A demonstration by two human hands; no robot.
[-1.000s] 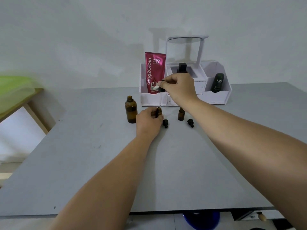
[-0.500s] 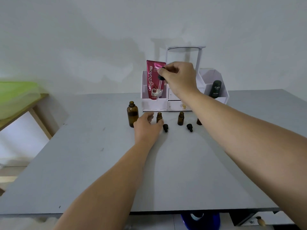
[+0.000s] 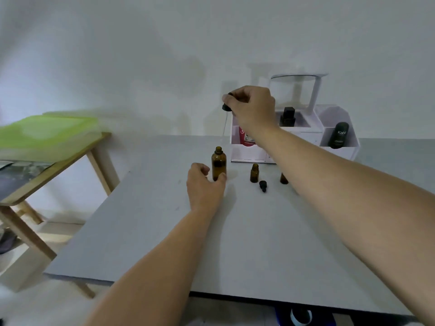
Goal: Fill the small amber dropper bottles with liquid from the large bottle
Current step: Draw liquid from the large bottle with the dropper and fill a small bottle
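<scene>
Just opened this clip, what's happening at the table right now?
A person works at a grey table. The right hand pinches a black-capped dropper, held raised above the open large amber bottle, which the left hand grips near its base. A small amber bottle stands uncapped nearby; a second small bottle is partly hidden by the right forearm. A loose cap lies between them.

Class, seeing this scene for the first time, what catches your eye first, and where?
The right hand, raised mid-frame, pinches a black dropper whose glass tube hangs above the large amber bottle. The left hand grips that bottle's base on the grey table, with a small amber bottle to its right.
</scene>
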